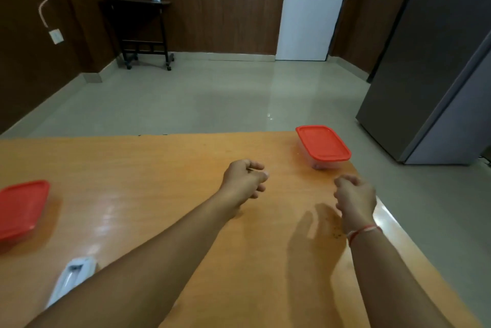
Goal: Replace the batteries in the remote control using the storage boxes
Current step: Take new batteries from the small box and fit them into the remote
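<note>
Both hands hover over the table (159, 168) — left hand (243, 180) and right hand (354, 199) with fingers loosely curled, holding nothing I can see. The remote (71, 278) lies near-left; one red-lidded box (322, 147) ahead, another box (21, 206) far left.

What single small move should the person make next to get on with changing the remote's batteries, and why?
Probably reach the right hand forward to the red-lidded box and lift its lid. Both hands, left hand included, look empty and hover above the wooden table. That box is shut and nearest, while the remote control lies with its battery bay open.
</note>
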